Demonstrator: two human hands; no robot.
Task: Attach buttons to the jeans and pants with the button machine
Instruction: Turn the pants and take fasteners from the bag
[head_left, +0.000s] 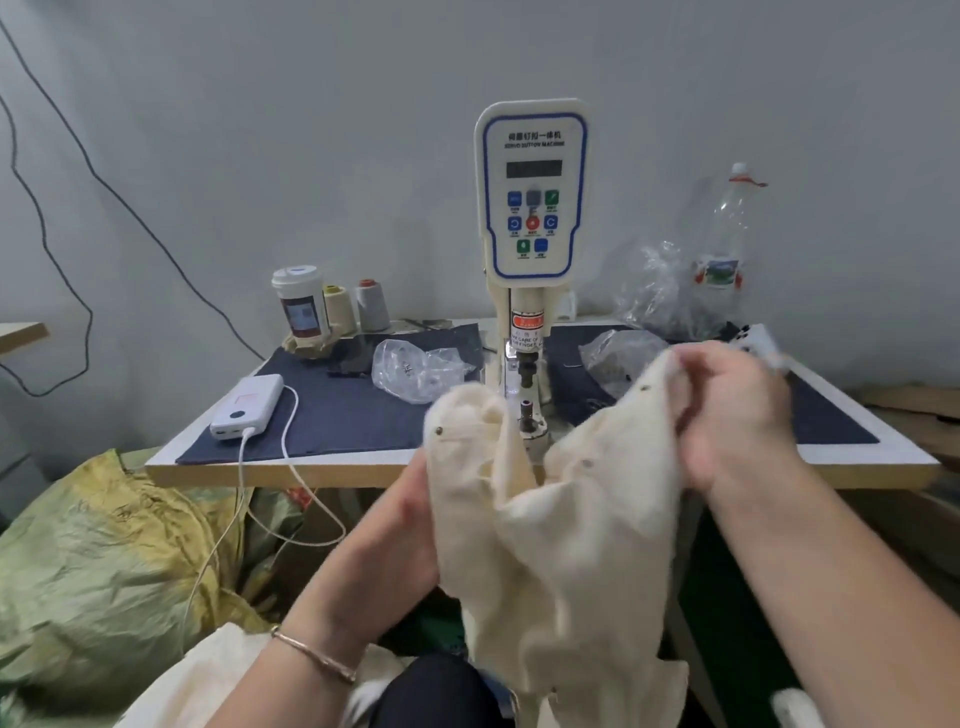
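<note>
Button machine (532, 208) control panel (534, 192): "SERVO BUTTON MACHINE" under a line of Chinese characters. Warning sticker (525, 338) on its column: "CARE OF ... FINGER" (partly legible). Display dark.

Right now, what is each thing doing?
cream pants: held up in front of the machine, bunched.
left hand: grips the pants' left side.
right hand: grips the pants' top right edge.
button machine: upright, display dark.
power bank: lying flat, white cable plugged in.
plastic bottle: standing, capped.
</note>
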